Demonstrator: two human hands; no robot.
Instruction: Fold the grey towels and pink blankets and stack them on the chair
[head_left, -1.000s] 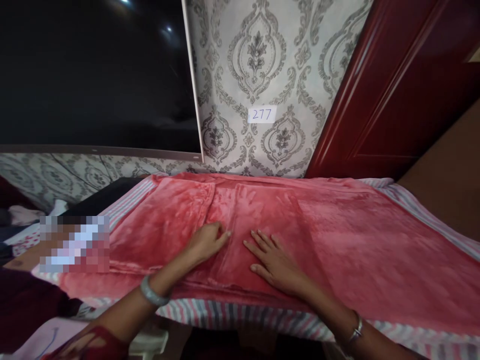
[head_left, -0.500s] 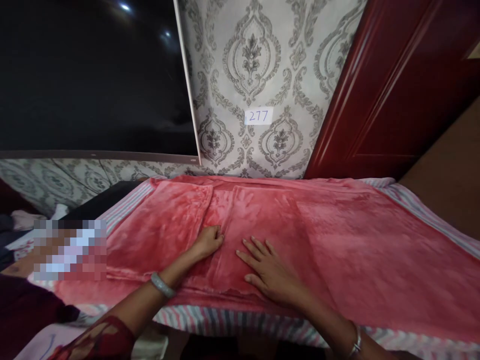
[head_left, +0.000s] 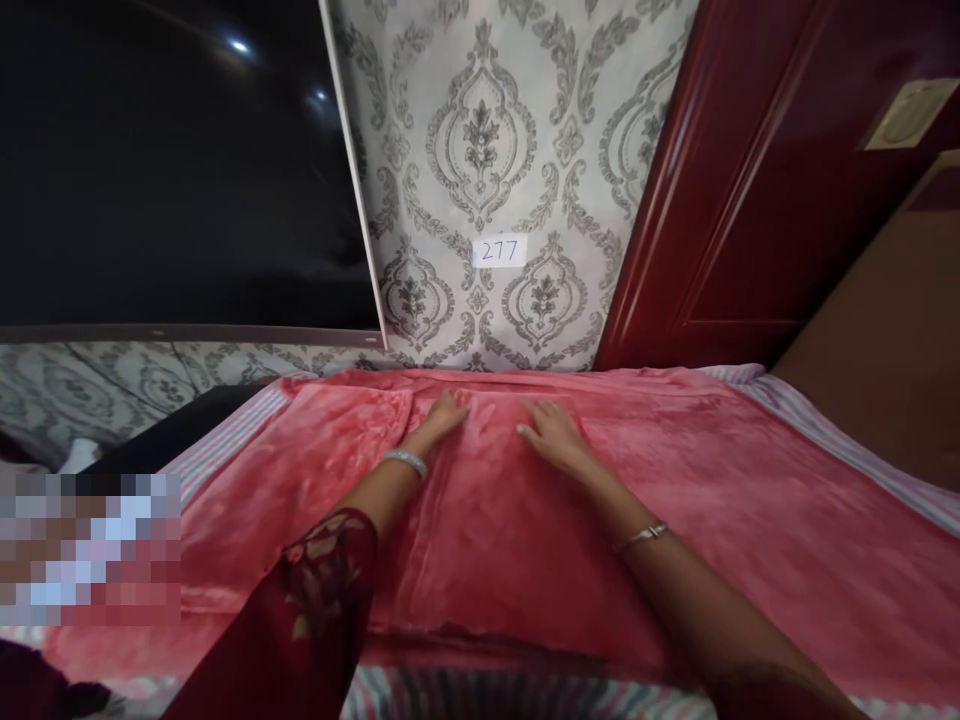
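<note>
A plush red-pink blanket (head_left: 517, 540) lies spread out, with folded panels and overlapping edges across its left and middle part. My left hand (head_left: 448, 414) rests at the far end of the middle panel, by its left edge; its fingers look apart, though slightly blurred. To its right, my right hand (head_left: 556, 434) touches the far part of the same panel, palm down, thumb apart from the fingers. Neither hand visibly grips the cloth.
Beneath the blanket shows a striped cloth (head_left: 840, 440). A large dark television screen (head_left: 180, 180) stands at the left, before patterned wallpaper (head_left: 480, 130) bearing a paper label (head_left: 499, 251) marked 277. A dark red door (head_left: 750, 200) rises at the right.
Both hands have moved away from me to the far part of the panel. My left hand's fingers have loosened from a closed shape. The camera view has shifted slightly.
</note>
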